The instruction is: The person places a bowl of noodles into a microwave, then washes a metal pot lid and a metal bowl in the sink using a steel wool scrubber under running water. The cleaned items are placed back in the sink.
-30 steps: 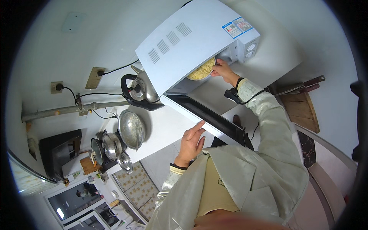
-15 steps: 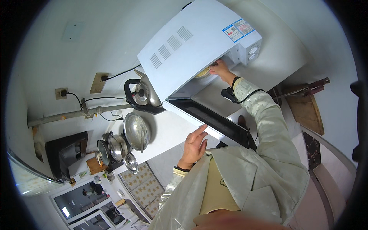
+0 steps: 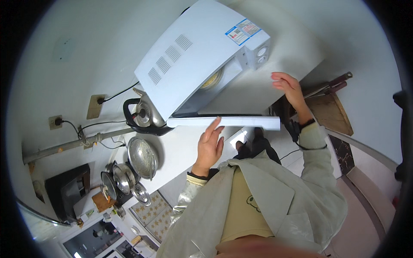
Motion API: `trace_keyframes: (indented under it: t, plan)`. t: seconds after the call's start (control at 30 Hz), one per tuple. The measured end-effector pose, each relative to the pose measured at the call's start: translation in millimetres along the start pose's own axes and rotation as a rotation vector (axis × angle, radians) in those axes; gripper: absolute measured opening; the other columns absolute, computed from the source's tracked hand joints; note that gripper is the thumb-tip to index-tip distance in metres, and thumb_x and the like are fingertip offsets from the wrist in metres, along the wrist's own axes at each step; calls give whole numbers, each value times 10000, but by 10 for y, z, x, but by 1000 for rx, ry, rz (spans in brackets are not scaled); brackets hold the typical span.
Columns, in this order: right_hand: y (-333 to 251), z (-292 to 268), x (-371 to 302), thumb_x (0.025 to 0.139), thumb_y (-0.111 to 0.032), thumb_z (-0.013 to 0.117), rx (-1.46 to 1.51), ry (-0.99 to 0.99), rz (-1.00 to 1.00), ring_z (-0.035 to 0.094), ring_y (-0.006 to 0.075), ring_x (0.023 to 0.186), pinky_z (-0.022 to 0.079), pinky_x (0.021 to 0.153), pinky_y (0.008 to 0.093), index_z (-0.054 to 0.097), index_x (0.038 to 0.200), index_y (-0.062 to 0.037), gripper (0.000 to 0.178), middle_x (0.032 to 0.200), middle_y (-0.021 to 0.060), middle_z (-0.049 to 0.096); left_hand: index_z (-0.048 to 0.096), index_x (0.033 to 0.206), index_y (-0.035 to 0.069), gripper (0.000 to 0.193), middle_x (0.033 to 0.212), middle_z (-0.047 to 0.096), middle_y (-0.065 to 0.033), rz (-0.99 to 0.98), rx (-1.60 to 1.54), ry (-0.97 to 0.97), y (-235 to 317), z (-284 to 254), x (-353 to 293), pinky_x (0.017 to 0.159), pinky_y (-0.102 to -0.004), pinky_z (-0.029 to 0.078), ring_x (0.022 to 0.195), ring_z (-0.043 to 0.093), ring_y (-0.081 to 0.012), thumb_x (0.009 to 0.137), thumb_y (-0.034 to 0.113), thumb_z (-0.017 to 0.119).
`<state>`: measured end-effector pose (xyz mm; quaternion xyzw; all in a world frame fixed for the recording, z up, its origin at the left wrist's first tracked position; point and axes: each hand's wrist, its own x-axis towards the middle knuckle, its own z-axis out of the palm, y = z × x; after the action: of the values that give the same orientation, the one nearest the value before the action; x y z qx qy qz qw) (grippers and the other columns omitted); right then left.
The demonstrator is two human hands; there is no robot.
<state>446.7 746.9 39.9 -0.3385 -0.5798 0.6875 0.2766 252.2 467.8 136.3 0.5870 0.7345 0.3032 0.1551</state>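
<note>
From where I stand, the left hand (image 3: 208, 149), mid-frame, has its fingertips at the white outer edge of the door (image 3: 226, 123); thumb apart from the fingers, nothing clamped. The right hand (image 3: 290, 91), right of centre, is bare and touches nothing: fingers loosely extended toward frame left, clear of the microwave (image 3: 202, 47). A black strap sits at the right wrist, a cord running from it. Door partly open, seen nearly edge-on below the cavity. Inside, upper centre, is the bowl (image 3: 220, 75) of yellow food (image 3: 210, 81), partly hidden by the microwave's top; its base cannot be made out. Microwave: white, tilted in view, two dials at its right end. Just beside its left end, a steel kettle (image 3: 146, 112) with a black handle. Lower left of that, on the counter (image 3: 176, 148), a steel basin (image 3: 140, 157) with chopsticks (image 3: 150, 165) lying in it; next to it a pot (image 3: 124, 177) and a round lid (image 3: 141, 194). Far left, wall sockets (image 3: 95, 106) with black plugs. Right of frame, a wooden board (image 3: 333, 114) and dark-red handles (image 3: 340, 81).
</note>
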Motion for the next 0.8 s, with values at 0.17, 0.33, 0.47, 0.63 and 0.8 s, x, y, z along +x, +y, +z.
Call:
trace_keyframes:
  t: [0.17, 0.33, 0.47, 0.63, 0.8]
  plan:
    - [-487, -103, -483, 807, -198, 672, -567, 171, -510, 437, 284, 1256, 344, 1047, 388, 490, 1324, -55, 567, 1376, 147, 461, 576, 1096, -49, 346, 1410, 417, -178, -5, 43, 47, -53, 86, 378, 844, -369, 502, 1057, 591, -350, 753, -30, 616]
    - [-612, 164, -9, 743, -356, 744, -846, 237, -631, 311, 328, 1332, 247, 1103, 460, 452, 1365, -114, 729, 1455, 125, 355, 524, 1181, -64, 419, 1433, 383, -190, -50, 100, 80, -49, 110, 642, 873, -385, 495, 1115, 561, -367, 774, -19, 609]
    - [-605, 241, 447, 753, -404, 733, -1000, 291, -696, 311, 315, 1330, 186, 1124, 512, 468, 1350, -137, 705, 1426, 63, 404, 501, 1202, -62, 417, 1433, 371, -187, 42, 225, 104, -92, 44, 746, 840, -344, 526, 1104, 567, -339, 795, -36, 588]
    - [-591, 306, 617, 733, -441, 736, -1068, 353, -636, 329, 282, 1315, 131, 1130, 548, 528, 1289, -159, 657, 1356, -5, 479, 503, 1223, -52, 441, 1412, 399, -196, 11, 194, 132, -164, -57, 658, 933, -389, 465, 1198, 497, -363, 793, -22, 598]
    - [-489, 321, 669, 702, -451, 755, -1057, 441, -686, 375, 273, 1271, 136, 1112, 582, 584, 1214, -165, 611, 1292, -32, 524, 526, 1206, -50, 427, 1358, 446, -224, -96, 180, 241, -279, -173, 400, 961, -415, 440, 1205, 487, -391, 788, -17, 609]
